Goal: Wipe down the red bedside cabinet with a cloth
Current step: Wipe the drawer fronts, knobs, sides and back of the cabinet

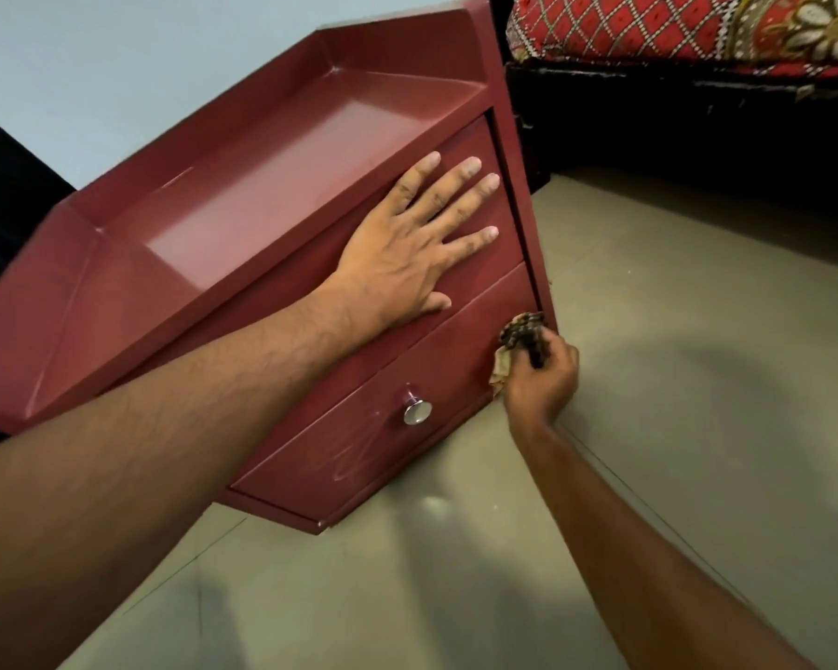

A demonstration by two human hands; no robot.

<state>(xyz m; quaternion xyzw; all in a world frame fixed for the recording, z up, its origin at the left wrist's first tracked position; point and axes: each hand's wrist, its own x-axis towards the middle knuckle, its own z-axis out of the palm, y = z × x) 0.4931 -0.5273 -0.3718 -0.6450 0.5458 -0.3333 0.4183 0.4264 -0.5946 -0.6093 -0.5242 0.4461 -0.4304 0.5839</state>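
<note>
1. The red bedside cabinet [272, 224] stands on the tiled floor [673, 379] beside a bed [688, 70].
2. The left hand [407, 253] lies flat, fingers spread, on the upper drawer front, likely steadying it.
3. The right hand [543, 374] is clenched around one bunched cloth [518, 336], pressing the lower drawer's right edge.
4. Two drawers show, but one knob [417, 411] (the upper drawer's isn't visible).

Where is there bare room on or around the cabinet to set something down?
The red cabinet's rimmed top tray is bare. The grey tiled floor right of it, up to the dark bed frame, is open. The drawer fronts are crowded: left hand, right hand with patterned cloth.
</note>
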